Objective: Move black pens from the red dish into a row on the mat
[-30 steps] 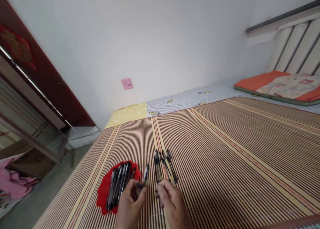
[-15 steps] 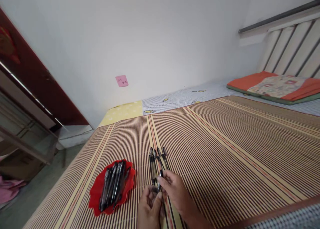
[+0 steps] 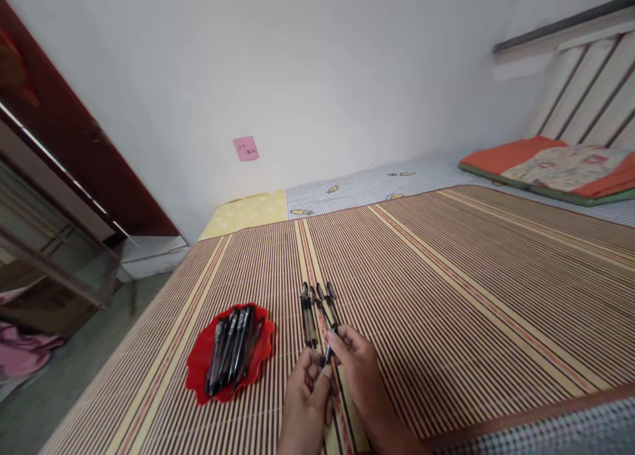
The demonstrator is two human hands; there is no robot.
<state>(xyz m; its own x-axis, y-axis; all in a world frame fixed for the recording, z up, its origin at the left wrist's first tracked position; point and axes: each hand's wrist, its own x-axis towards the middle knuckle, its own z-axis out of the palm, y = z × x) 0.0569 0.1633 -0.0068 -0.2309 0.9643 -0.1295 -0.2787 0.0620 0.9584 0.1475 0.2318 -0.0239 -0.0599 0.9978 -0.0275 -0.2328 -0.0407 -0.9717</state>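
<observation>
Both of my hands meet low in the middle of the view over a striped bamboo mat point(image 3: 446, 276). My left hand point(image 3: 307, 402) and my right hand point(image 3: 360, 369) pinch one black pen point(image 3: 328, 353) between their fingertips. Just beyond them several black pens point(image 3: 315, 306) lie side by side on the mat. To the left a red scalloped dish point(image 3: 201, 369) holds several more black pens point(image 3: 233, 349).
The mat covers a bed against a white wall with a pink sticky note point(image 3: 246, 149). An orange-edged pillow point(image 3: 555, 170) lies at the far right by slatted bars. A dark red cabinet point(image 3: 59, 151) and the floor point(image 3: 59, 402) are to the left.
My left hand carried a pen from beside the red dish rightward to my right hand. Both hands now hold it just in front of the row of pens.
</observation>
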